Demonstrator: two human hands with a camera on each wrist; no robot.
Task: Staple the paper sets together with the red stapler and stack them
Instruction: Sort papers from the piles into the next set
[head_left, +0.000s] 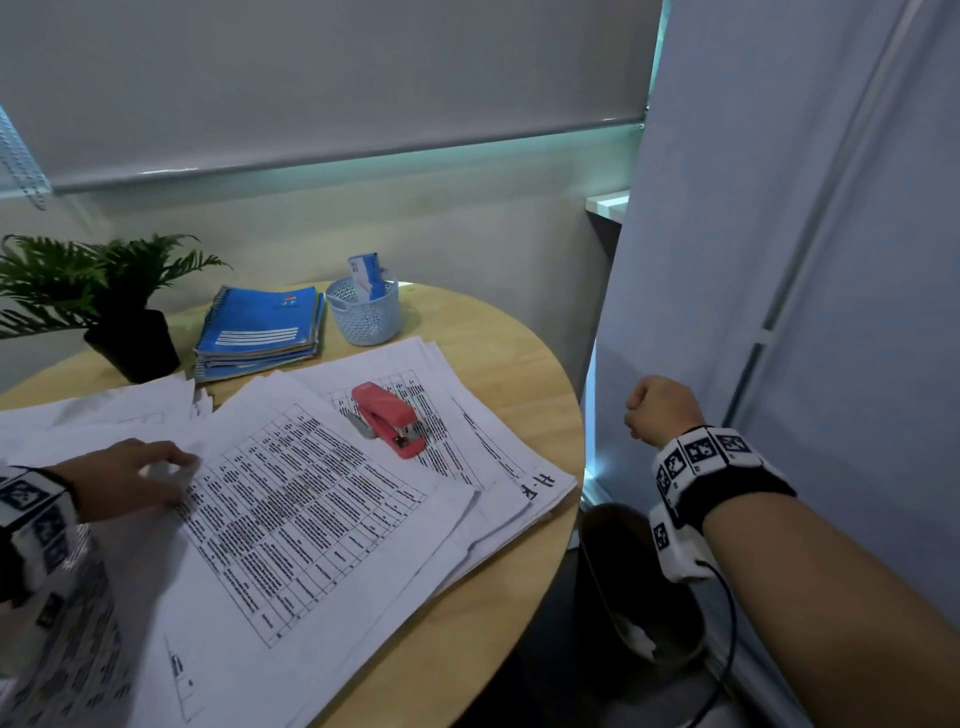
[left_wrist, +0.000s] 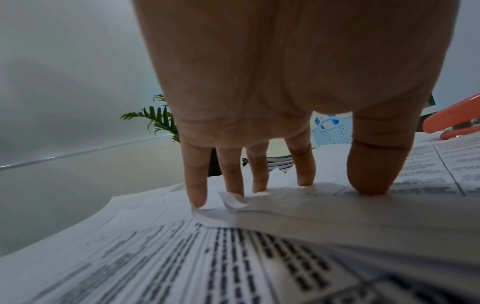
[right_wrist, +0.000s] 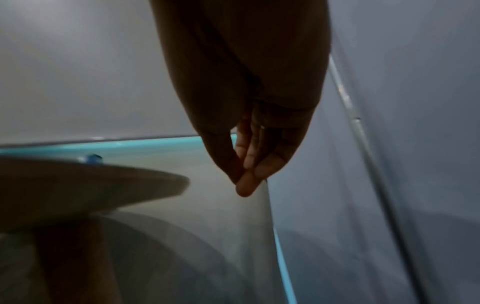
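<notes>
Nearest the viewer, at about 7 o'clock on the round worktop (head_left: 524, 358), lies a loose spread of printed sheets, and the left hand (head_left: 127, 480) rests on the corner of the top paper set (head_left: 291, 499); the left-wrist view shows its fingers (left_wrist: 197, 185) straight, the tips pressing the sheet edges where a corner curls up, and gripping nothing. Whether that corner carries a staple cannot be told. At 3 o'clock, off the worktop's edge, the right hand (head_left: 662, 410) hangs above a dark bin (head_left: 639, 571) on the floor; the right-wrist view shows its fingertips drawn together against the thumb, apparently holding nothing, though the picture is dim. Toward the centre, the red stapler (head_left: 387, 418) lies on a further paper set (head_left: 467, 415), apart from both hands. Beyond, from 11 to 12 o'clock, stand a potted plant (head_left: 124, 306), blue notebooks (head_left: 260, 327) and a blue basket (head_left: 366, 312). As a judgement, much remains: the sets overlap at differing angles, no squared stack is visible, and the stapler must be taken up again before the next set is fastened.
</notes>
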